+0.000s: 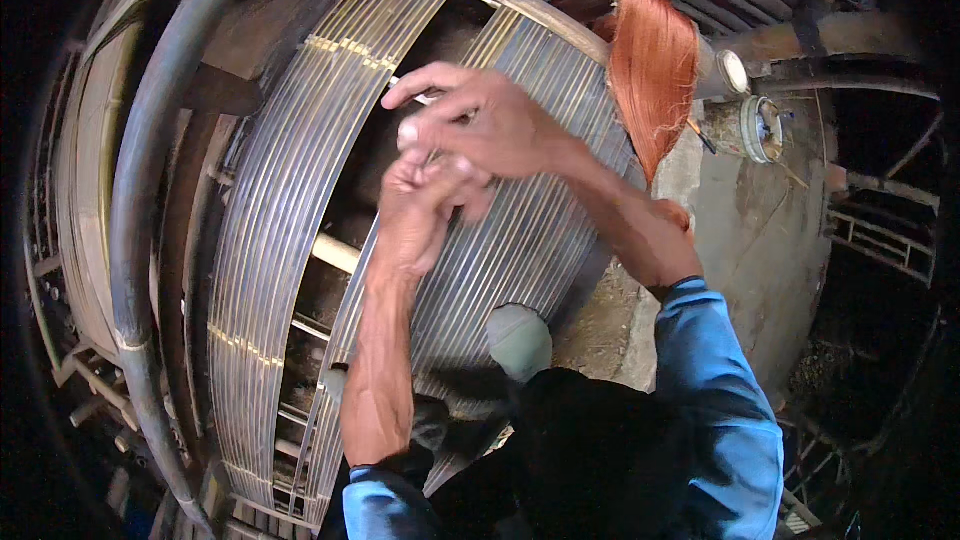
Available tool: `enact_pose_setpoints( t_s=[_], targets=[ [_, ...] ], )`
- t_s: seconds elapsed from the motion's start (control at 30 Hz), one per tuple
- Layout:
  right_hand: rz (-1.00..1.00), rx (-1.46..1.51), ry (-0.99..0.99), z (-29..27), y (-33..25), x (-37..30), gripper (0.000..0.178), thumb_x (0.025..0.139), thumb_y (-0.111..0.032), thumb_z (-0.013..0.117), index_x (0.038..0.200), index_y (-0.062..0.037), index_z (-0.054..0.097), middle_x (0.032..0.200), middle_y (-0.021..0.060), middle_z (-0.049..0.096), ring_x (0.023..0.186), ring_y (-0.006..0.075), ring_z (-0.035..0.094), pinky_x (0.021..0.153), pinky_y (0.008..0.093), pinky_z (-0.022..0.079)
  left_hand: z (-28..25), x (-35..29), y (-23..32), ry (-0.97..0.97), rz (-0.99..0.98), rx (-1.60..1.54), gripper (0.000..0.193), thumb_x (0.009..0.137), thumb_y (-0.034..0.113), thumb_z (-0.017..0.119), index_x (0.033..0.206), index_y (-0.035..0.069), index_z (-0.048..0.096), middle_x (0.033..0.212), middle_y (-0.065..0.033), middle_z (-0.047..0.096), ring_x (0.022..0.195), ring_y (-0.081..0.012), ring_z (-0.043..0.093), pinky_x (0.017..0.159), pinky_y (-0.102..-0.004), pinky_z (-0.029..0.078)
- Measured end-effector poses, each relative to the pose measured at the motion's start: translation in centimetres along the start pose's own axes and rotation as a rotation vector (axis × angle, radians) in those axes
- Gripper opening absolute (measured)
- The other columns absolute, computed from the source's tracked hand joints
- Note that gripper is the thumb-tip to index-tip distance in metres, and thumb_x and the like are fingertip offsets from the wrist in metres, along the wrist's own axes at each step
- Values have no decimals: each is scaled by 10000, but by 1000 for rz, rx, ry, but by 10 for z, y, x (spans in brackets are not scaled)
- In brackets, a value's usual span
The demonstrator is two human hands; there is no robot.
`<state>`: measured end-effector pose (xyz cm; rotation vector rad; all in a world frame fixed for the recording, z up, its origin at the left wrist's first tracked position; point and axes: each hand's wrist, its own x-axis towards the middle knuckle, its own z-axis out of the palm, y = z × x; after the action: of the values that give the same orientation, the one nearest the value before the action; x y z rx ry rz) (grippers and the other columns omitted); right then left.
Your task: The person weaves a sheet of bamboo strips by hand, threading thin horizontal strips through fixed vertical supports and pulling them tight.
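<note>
I read the left hand as curled and the right hand, just beyond it, as partly bent; blur prevents me from telling what either grip holds. Both are over the right slat panel. Left of the dark gap lies the left slat panel. A rust-coloured fibre bundle hangs at far right.

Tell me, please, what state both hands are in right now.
Left hand: curled; blur hides whether it holds anything.
Right hand: loosely bent; whether it holds anything cannot be told.
</note>
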<state>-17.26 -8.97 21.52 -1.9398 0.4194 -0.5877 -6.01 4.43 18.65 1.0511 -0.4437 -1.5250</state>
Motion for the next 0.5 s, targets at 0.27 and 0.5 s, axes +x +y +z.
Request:
enact_pose_setpoints(
  t_s=[0.27,0.5],
  targets=[
    [40,-430,-49,-56,65,50,348,974,-333,619,1160,-73,756,1130,153,717,1053,279,672,954,408,520,-153,-36,14,346,-86,-110,235,976,151,682,1093,-53,686,690,42,542,566,-53,434,490,-217,388],
    [390,-773,-405,-28,128,46,431,926,-150,463,1276,-162,716,1216,208,683,1179,373,612,1065,497,435,-99,55,-41,539,-79,1274,213,832,254,787,919,60,804,939,-232,743,844,-359,742,747,-422,574]
  ],
)
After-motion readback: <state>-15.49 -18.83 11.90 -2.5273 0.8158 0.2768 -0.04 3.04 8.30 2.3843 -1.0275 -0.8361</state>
